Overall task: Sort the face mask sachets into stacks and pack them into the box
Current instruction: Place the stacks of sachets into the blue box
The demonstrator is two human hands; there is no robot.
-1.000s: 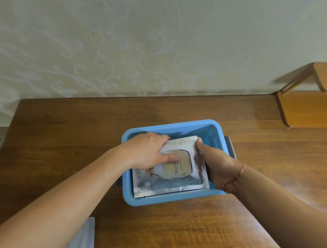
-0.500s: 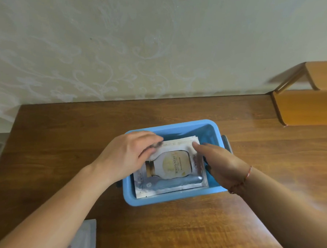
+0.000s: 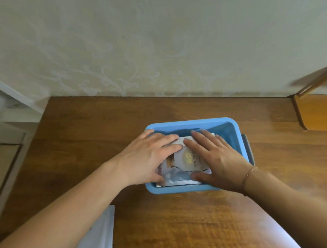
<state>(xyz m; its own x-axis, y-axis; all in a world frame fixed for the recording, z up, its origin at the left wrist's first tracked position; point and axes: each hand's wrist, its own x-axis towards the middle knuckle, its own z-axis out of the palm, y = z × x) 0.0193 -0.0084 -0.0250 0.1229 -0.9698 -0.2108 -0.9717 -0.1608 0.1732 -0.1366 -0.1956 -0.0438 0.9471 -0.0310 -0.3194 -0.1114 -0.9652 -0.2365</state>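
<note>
A blue plastic box [image 3: 187, 125] stands on the wooden table. Inside it lies a stack of face mask sachets [image 3: 187, 160], the top one white with a gold bottle picture. My left hand [image 3: 147, 157] rests flat on the left part of the stack, fingers spread. My right hand [image 3: 217, 160], with a thin bracelet at the wrist, lies flat on the right part, thumb near the box's front wall. Both palms cover most of the stack; neither hand grips anything.
The brown wooden table [image 3: 191, 229] reaches back to a patterned pale wall. A white sheet or sachet [image 3: 102, 232] lies at the near edge under my left forearm. A light wooden shelf unit [image 3: 318, 111] stands at the back right. The table's left edge drops off.
Both hands moved from the stack's sides onto its top and now lie flat on it. The right hand came up out of the box's right side. The camera shifted so the box sits further right.
</note>
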